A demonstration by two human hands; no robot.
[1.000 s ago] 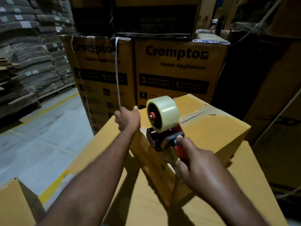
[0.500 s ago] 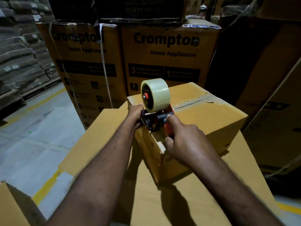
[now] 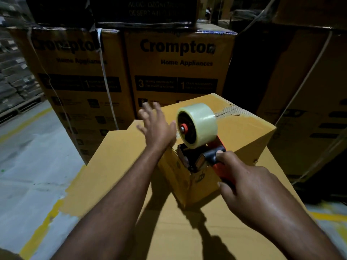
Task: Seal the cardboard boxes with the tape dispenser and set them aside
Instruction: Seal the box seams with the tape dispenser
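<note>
A small cardboard box (image 3: 242, 132) sits on top of a larger flat cardboard box (image 3: 116, 166). The tape dispenser (image 3: 197, 139), red and black with a clear tape roll, stands on the small box's near corner. My right hand (image 3: 244, 186) grips the dispenser's red handle. My left hand (image 3: 157, 126) hovers with fingers spread over the small box's left top edge, blurred by motion, holding nothing. Tape runs along the small box's top seam at the far right.
Tall stacked "Crompton Home Appliances" cartons (image 3: 176, 68) with white straps stand right behind. More dark cartons (image 3: 308, 102) line the right. Stacked sacks on pallets (image 3: 13, 81) are at far left. Grey floor with yellow lines (image 3: 32, 166) lies left.
My left hand left the box's left edge beside the dispenser and lifted with fingers spread. The dispenser and my right hand stayed at the box's near corner.
</note>
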